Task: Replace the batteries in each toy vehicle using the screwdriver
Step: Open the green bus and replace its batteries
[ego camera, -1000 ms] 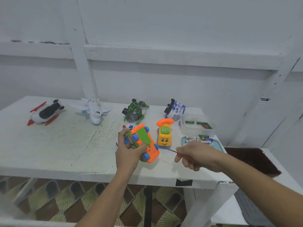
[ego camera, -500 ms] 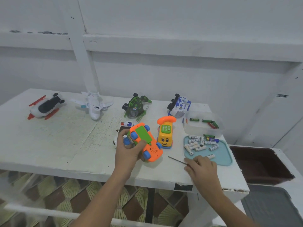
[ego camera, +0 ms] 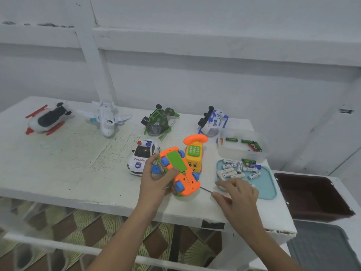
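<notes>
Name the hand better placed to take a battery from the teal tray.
Right: the right hand sits, fingers straight, beside the teal tray; the left hand grips the orange car.

Orange toy car (ego camera: 184, 179), green panel, blue wheels; teal tray (ego camera: 268, 185); screwdriver (ego camera: 206, 190) handle possibly red.

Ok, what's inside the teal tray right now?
Loose batteries, mostly white, plus one green and one blue, piled at the far end of the teal tray. The right hand covers its near left corner, so anything there is hidden.
</notes>
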The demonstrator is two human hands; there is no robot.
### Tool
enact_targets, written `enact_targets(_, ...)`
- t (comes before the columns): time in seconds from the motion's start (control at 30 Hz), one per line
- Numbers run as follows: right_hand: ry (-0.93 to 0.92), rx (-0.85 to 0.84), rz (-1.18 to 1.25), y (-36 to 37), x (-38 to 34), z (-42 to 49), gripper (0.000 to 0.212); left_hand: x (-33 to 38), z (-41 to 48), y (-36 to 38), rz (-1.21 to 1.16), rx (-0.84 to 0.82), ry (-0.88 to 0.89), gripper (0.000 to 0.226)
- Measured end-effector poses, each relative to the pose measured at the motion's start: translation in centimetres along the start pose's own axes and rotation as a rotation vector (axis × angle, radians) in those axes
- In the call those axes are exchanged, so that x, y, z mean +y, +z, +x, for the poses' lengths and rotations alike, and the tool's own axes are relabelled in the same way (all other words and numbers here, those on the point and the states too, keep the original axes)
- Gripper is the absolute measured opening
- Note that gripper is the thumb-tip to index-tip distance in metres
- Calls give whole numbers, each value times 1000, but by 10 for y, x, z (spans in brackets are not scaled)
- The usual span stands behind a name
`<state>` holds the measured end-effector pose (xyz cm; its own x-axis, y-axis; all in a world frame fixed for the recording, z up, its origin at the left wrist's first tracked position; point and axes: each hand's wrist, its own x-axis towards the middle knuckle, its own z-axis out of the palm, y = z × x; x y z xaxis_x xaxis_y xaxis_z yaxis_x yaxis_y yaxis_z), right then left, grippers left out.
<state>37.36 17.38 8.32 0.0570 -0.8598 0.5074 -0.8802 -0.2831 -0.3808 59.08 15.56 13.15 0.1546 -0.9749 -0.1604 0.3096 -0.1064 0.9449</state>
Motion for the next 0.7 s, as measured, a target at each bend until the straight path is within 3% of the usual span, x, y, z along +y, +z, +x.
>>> enact_targets(0.1, 15, -26, 369, -7, -34, 22, 30, 2, -2, 2, -7, -7, 10, 45)
enact_targets(0.17, -7, -86, 482, -7, -58, 34, 35, 7, -3, 2, -10, -12, 16, 44)
enact_targets(0.4, -20, -206, 463, 11, -113, 57, 63, 38, 4, -24, 87, -12, 99, 33)
enact_targets(0.53, -12, -178, 515, 30, -142, 74, 53, 57, 17, -59, 82, -8, 152, 34)
enact_targets(0.6, 69, -170, 638, 42, -163, 83, 47, 66, 25, -85, 115, -15, 198, 45)
enact_targets(0.7, 328, -239, 1016, 60, -200, 97, 39, 80, 40, -132, 208, -13, 260, 64)
